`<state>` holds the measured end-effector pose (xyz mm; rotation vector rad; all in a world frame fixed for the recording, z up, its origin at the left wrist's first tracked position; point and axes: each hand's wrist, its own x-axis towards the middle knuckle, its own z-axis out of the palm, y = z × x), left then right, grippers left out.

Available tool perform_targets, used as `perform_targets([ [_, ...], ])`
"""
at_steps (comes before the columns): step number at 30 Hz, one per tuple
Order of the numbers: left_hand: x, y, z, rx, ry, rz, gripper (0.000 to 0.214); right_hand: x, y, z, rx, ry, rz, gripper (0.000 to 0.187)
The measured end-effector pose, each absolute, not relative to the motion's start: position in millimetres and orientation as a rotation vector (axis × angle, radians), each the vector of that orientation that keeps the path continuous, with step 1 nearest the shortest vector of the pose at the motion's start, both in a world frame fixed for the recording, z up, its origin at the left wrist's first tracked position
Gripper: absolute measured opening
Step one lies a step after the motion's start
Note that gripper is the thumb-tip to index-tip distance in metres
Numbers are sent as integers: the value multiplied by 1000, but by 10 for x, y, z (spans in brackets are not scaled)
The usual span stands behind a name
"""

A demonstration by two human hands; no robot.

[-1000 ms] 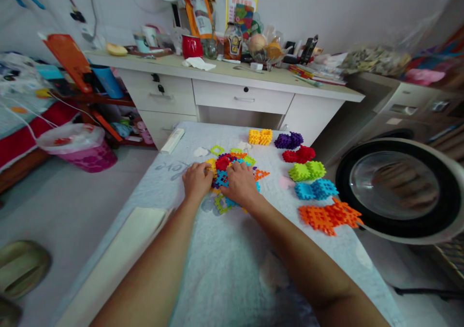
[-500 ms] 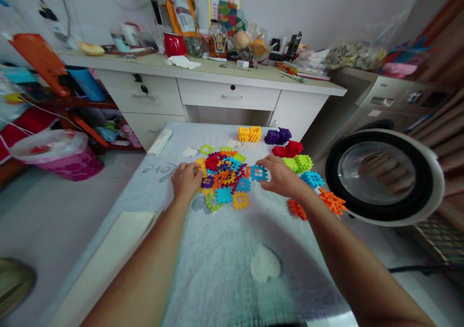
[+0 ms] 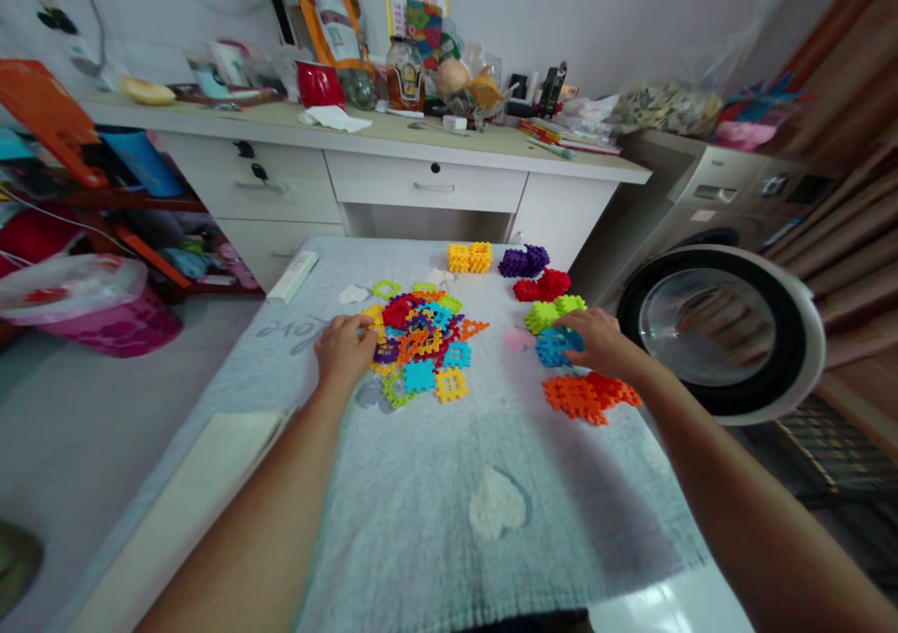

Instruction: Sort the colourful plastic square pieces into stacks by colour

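Note:
A mixed pile of plastic interlocking tiles (image 3: 419,334), notched at the edges and of many colours, lies on the cloth-covered table. At its left edge my left hand (image 3: 342,352) rests with fingers curled beside yellow tiles (image 3: 375,320); what they hold, if anything, is hidden. On the right, my right hand (image 3: 600,341) has its fingers closed on a blue tile at the blue stack (image 3: 554,346). The fingers partly cover that stack. Just behind it are lime-green tiles (image 3: 551,313), and nearer me sit orange tiles (image 3: 586,395).
Red (image 3: 543,286), purple (image 3: 524,261) and yellow (image 3: 470,257) tile groups curve along the table's far right. A white box (image 3: 293,276) lies at the far left corner. Behind stands a cluttered desk (image 3: 421,142); a washing machine's open door (image 3: 716,334) is at the right.
My right hand has carried a blue window-patterned tile from the pile's right side to the blue stack. My left hand stays by the pile. The view has shifted slightly.

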<state>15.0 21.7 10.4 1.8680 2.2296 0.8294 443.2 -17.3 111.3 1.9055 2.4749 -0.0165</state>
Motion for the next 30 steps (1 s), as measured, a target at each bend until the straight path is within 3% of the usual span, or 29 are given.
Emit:
perform_targets([
  [12,158,205,145,1846,2226,811,32,4445,-128,968,1867,2487,54,42],
  [30,160,209,136,1859,2235,804,30,4164,-199,1026,1826,2523,62,45],
])
